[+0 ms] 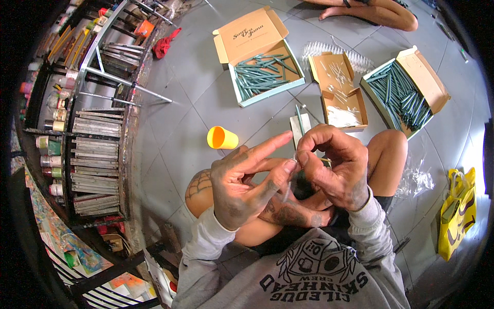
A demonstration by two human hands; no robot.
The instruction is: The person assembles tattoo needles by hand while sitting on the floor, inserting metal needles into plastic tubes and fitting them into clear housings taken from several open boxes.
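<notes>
In front of my chest both hands are raised with their fingertips almost meeting. My left hand pinches a thin clear plastic piece between thumb and finger, its index finger stretched out. My right hand is closed at the fingertips beside it; what it grips is mostly hidden. Just beyond the right fingertips, a slim green pen-like stick shows over a small pale slab; I cannot tell whether the stick is held or lying there.
Ahead stand two open boxes of dark green sticks, one left and one right, with a divided carton of small white parts between. Clear plastic pieces, a yellow cup, a yellow bag, a rack and another person's leg surround me.
</notes>
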